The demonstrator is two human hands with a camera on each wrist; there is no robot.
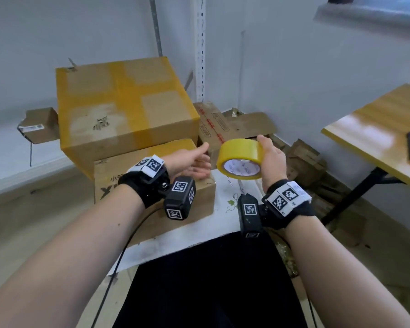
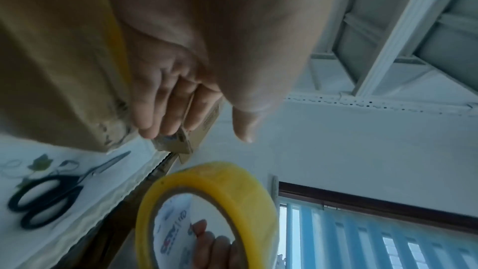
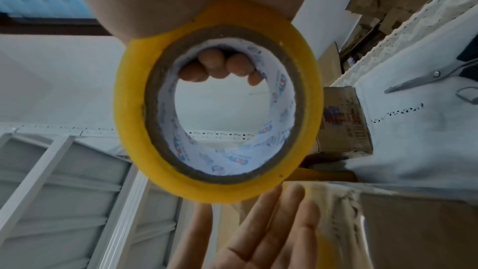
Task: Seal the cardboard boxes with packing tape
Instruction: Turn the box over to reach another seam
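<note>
— Item one, what is held?
— A roll of yellow tape (image 1: 240, 159) is gripped by the right hand (image 1: 271, 159): thumb over the outer band, fingers (image 3: 213, 63) curled inside the white core. Blue and red print is seen on the core lining, too blurred to be read.

— Item two, the other hand?
— The left hand (image 1: 192, 162) is held just left of the roll, fingers straight, nothing grasped.

— Boxes?
— A small box (image 1: 152, 185) is placed under the left hand, printed with bold dark letters, only "X" legible. A large box (image 1: 126, 102) striped with yellow tape is stacked on its far side.

— Sundries?
— Scissors (image 2: 51, 193) are laid on the white cloth (image 1: 227, 209) below the grip.
</note>
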